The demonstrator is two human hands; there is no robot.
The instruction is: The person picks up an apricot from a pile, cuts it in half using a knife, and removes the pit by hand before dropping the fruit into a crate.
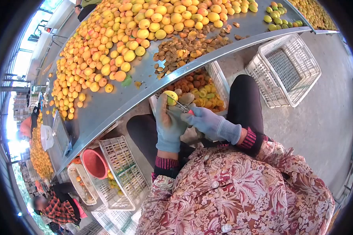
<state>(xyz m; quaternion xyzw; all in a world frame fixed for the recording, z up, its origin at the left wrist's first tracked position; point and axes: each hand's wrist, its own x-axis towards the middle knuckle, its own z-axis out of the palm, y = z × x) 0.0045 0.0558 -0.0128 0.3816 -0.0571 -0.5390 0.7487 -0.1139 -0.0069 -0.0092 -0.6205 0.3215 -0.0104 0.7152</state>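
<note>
A yellow-green apricot (pixel 171 98) sits in the gloved fingers of my left hand (pixel 169 122), which are closed round it. My right hand (pixel 212 122), in a matching blue-grey glove, grips a small knife (pixel 182 106) with a red handle. Its thin metal blade reaches across to the apricot, tip right at the fruit. Below both hands, between my knees, stands a white crate (pixel 220 76) with orange and yellow apricot halves (pixel 208 97) in it. My gloves and wrists hide part of that crate.
A metal table (pixel 106 102) curves ahead, bearing heaped apricots (pixel 117 43), brown pits (pixel 184 47) and green fruit (pixel 277 17). A white crate (pixel 286 70) stands right. On the left are a red bucket (pixel 95 163), another crate (pixel 123 168) and a person in a checked shirt (pixel 59 207).
</note>
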